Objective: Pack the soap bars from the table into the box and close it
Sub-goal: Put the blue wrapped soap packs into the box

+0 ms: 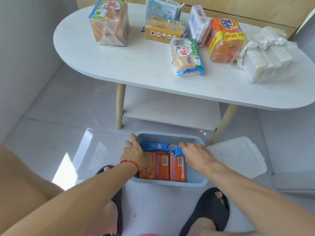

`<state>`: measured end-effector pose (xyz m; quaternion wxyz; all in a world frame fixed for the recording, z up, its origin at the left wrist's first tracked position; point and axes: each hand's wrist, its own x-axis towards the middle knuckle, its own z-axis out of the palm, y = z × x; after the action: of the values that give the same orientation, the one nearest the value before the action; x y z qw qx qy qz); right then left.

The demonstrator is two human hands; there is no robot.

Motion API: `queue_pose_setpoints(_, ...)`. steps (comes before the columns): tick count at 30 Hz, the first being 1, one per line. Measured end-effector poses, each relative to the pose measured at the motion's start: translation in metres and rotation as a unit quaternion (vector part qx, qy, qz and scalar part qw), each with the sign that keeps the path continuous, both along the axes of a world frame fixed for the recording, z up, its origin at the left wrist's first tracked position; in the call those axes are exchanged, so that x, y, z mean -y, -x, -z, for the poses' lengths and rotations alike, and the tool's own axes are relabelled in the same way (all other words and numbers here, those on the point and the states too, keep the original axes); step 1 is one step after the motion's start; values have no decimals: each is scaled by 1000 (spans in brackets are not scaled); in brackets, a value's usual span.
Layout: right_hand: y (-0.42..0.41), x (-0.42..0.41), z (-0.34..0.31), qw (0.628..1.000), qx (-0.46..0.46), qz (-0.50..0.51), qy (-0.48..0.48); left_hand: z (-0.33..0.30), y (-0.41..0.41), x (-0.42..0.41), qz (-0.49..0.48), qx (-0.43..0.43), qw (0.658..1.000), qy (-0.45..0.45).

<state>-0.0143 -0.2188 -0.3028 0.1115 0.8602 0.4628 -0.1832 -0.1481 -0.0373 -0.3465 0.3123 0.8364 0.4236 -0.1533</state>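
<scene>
A light blue box [170, 184] sits on the floor between my feet. Three orange soap bars [162, 166] stand side by side in its near half. Behind them lies a blue-wrapped soap pack [153, 146]. My left hand [133, 155] rests flat, fingers apart, on the leftmost orange bar by the box's left wall. A second blue-wrapped pack [177, 151] stands at the right, and my right hand [196, 155] has its fingers curled over it. Several soap packs remain on the white table [136, 68], among them a blue-and-green pack [186, 57] and an orange pack [225, 40].
The box's translucent white lid [238, 155] lies on the floor just right of the box. More packs stand at the table's back: a tall one [109, 23] on the left, a yellow one [164, 29], and white bars [265, 60] on the right. A wooden table leg [120, 106] stands behind the box.
</scene>
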Motion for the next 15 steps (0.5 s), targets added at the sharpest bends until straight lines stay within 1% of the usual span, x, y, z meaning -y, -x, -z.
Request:
queue_pose_setpoints(4,12,-15,37,997,72,7,27,23,12,4,-13,32,998,-48)
queue_pose_setpoints(6,15,-22,52,995,87,7,38,27,15,4,-17,48,997,-59)
queue_pose_setpoints(11,15,-26,77,994,78,-1,77,31,18,8,-24,78,994,-69)
queue_pose_setpoints(15,9,-42,84,994,50,26,91,31,18,8,-39,91,993,-64)
